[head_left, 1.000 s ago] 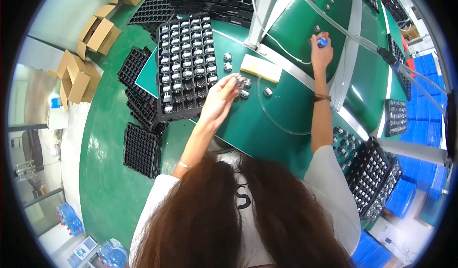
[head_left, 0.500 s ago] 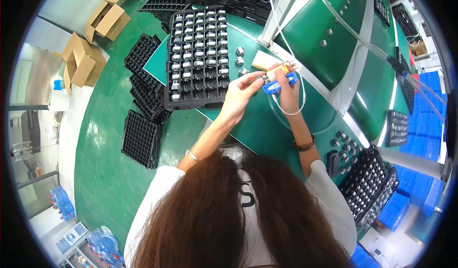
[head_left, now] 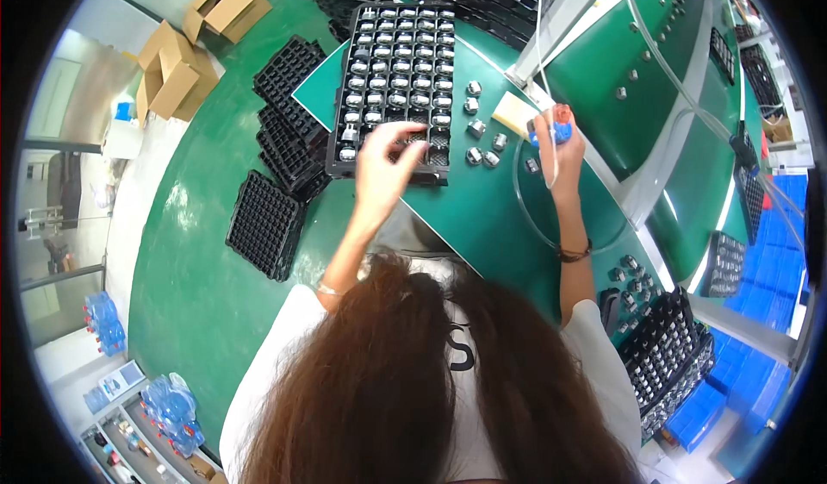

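Note:
My left hand [head_left: 383, 174] is over the near rows of a black compartment tray [head_left: 332, 163]. Its thumb and forefinger are curved and apart, with no part visible between them. Small shiny metal parts [head_left: 400, 81] fill most of the tray's pockets; some near pockets on the right are bare. My right hand [head_left: 564, 163] grips a small blue fixture [head_left: 561, 132] with an orange-red top, a thin white tube running beside it. The fingers partly cover this fixture, and its exact kind is unclear. Beside it lies a pale yellow block [head_left: 513, 113].
Several loose metal parts [head_left: 476, 128] lie on the green table [head_left: 474, 217] between tray and right hand. More parts [head_left: 633, 281] and a filled tray [head_left: 659, 346] are at the right. Stacked black trays [head_left: 264, 221] stand left, near open cardboard boxes [head_left: 177, 74]. A metal post [head_left: 564, 31] rises behind.
My left hand has left the blue fixture and moved left over the tray. The right hand still holds the fixture, now lifted slightly away. The whole view has shifted, moving the scene rightward.

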Demonstrator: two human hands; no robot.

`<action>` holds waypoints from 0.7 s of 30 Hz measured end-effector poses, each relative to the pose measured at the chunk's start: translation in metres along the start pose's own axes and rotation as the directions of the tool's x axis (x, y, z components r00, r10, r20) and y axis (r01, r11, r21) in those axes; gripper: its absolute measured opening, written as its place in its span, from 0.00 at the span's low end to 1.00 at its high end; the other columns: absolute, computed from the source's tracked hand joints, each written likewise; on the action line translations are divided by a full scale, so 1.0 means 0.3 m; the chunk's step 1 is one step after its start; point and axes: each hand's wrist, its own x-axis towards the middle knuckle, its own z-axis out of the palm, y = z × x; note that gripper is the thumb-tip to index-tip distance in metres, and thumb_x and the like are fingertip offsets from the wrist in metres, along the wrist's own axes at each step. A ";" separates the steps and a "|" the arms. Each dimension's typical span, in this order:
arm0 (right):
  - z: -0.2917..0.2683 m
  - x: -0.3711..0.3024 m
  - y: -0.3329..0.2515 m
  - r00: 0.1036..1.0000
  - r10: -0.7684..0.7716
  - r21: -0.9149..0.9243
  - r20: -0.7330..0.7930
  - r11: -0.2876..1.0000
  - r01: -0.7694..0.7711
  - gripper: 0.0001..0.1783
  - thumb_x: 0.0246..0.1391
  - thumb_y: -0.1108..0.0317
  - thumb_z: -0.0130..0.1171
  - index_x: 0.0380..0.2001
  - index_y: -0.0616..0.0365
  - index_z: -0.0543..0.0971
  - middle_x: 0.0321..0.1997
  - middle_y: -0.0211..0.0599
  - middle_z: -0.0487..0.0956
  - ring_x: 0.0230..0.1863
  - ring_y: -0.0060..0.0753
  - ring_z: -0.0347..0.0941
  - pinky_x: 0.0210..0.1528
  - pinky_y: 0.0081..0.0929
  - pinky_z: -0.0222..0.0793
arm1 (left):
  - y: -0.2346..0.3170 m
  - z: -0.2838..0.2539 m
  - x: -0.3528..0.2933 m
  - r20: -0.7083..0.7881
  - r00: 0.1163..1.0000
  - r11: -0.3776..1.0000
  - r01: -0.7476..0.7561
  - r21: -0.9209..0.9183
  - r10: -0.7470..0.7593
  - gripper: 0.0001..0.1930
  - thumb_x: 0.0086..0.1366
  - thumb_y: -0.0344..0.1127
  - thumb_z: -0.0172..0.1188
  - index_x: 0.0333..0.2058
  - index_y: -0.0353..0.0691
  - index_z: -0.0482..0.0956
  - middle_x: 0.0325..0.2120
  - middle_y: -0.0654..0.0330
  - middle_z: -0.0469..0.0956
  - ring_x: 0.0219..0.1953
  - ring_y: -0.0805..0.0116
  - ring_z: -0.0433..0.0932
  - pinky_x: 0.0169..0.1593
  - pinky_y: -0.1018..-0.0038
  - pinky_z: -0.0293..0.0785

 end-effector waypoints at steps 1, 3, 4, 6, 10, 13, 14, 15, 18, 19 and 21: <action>0.001 0.014 0.027 1.000 0.003 0.010 -0.001 1.000 -0.003 0.11 0.52 0.67 0.56 0.34 0.64 0.72 0.27 0.35 0.75 0.27 0.23 0.69 0.33 0.21 0.66 | 0.006 -0.081 0.000 -0.058 0.989 0.932 -0.108 0.346 0.136 0.12 0.53 0.30 0.61 0.38 0.41 0.78 0.37 0.61 0.75 0.38 0.70 0.73 0.43 0.76 0.70; 0.015 0.030 0.079 0.994 -0.094 -0.205 -0.058 0.975 0.080 0.14 0.50 0.64 0.59 0.34 0.63 0.72 0.27 0.41 0.76 0.27 0.28 0.72 0.32 0.24 0.66 | 0.007 -0.210 -0.017 -0.060 0.989 0.876 -0.093 0.473 0.137 0.11 0.52 0.31 0.61 0.36 0.40 0.78 0.35 0.60 0.76 0.41 0.66 0.72 0.43 0.73 0.69; 0.015 0.030 0.088 0.994 -0.090 -0.217 -0.067 0.973 0.073 0.14 0.50 0.64 0.59 0.34 0.63 0.72 0.27 0.41 0.76 0.27 0.28 0.72 0.32 0.24 0.66 | -0.017 -0.251 -0.016 -0.001 0.988 0.820 -0.126 0.558 0.153 0.10 0.51 0.31 0.62 0.34 0.39 0.79 0.35 0.60 0.76 0.41 0.65 0.72 0.42 0.74 0.69; 0.021 0.032 0.061 0.994 -0.090 -0.215 -0.054 0.974 0.077 0.15 0.49 0.62 0.61 0.33 0.63 0.73 0.26 0.45 0.76 0.27 0.32 0.73 0.31 0.27 0.67 | -0.030 -0.323 -0.026 0.095 0.988 0.785 -0.151 0.601 0.118 0.08 0.51 0.29 0.61 0.32 0.37 0.79 0.33 0.59 0.76 0.38 0.64 0.73 0.41 0.74 0.69; -0.006 0.006 0.020 1.000 0.010 -0.171 0.001 0.985 -0.010 0.29 0.41 0.61 0.68 0.44 0.60 0.66 0.34 0.44 0.77 0.33 0.34 0.74 0.34 0.29 0.67 | -0.061 -0.361 -0.018 0.178 0.983 0.858 -0.126 0.499 0.041 0.07 0.51 0.26 0.60 0.31 0.34 0.78 0.31 0.57 0.77 0.33 0.65 0.75 0.39 0.75 0.69; -0.071 -0.023 0.038 0.998 0.013 -0.182 0.055 0.983 -0.003 0.34 0.37 0.63 0.71 0.44 0.57 0.63 0.28 0.31 0.70 0.27 0.21 0.66 0.27 0.21 0.60 | -0.052 -0.365 -0.006 0.180 0.982 0.895 -0.126 0.427 0.053 0.05 0.51 0.25 0.59 0.28 0.32 0.75 0.29 0.55 0.76 0.35 0.61 0.75 0.42 0.72 0.69; -0.089 -0.034 0.036 0.996 0.021 -0.176 0.087 0.984 -0.005 0.33 0.36 0.64 0.72 0.43 0.57 0.63 0.25 0.26 0.65 0.24 0.17 0.61 0.24 0.18 0.56 | -0.051 -0.364 -0.007 0.191 0.980 0.896 -0.133 0.423 0.055 0.05 0.51 0.25 0.59 0.28 0.32 0.75 0.29 0.55 0.76 0.35 0.61 0.75 0.42 0.72 0.69; -0.095 -0.044 0.060 0.994 0.044 -0.059 0.098 0.998 -0.039 0.31 0.35 0.65 0.72 0.41 0.56 0.64 0.24 0.22 0.59 0.23 0.13 0.53 0.22 0.15 0.48 | -0.053 -0.366 -0.007 0.192 0.977 0.880 -0.172 0.442 0.095 0.05 0.51 0.25 0.59 0.28 0.32 0.75 0.29 0.55 0.75 0.35 0.61 0.75 0.42 0.72 0.69; -0.138 -0.059 0.049 0.976 0.130 -0.070 0.173 0.990 -0.120 0.30 0.35 0.66 0.71 0.40 0.55 0.65 0.27 0.23 0.60 0.23 0.12 0.54 0.23 0.14 0.48 | -0.060 -0.372 -0.004 0.205 0.968 0.855 -0.226 0.467 0.144 0.04 0.52 0.24 0.58 0.28 0.32 0.74 0.32 0.56 0.76 0.34 0.64 0.75 0.41 0.73 0.69; -0.146 -0.057 0.058 0.970 0.148 -0.069 0.193 0.988 -0.137 0.30 0.35 0.66 0.71 0.41 0.55 0.66 0.30 0.25 0.63 0.23 0.16 0.55 0.24 0.14 0.52 | -0.060 -0.375 -0.004 0.137 0.989 0.912 -0.103 0.398 0.052 0.03 0.54 0.24 0.57 0.29 0.32 0.74 0.35 0.57 0.76 0.34 0.67 0.74 0.41 0.74 0.69; -0.138 -0.046 0.068 0.983 0.101 -0.111 0.152 0.990 -0.084 0.30 0.36 0.65 0.71 0.42 0.56 0.66 0.33 0.27 0.66 0.24 0.19 0.58 0.25 0.16 0.56 | -0.069 -0.379 0.001 0.078 0.992 0.987 0.084 0.136 -0.096 0.02 0.60 0.26 0.53 0.30 0.34 0.73 0.43 0.57 0.75 0.36 0.73 0.73 0.42 0.76 0.68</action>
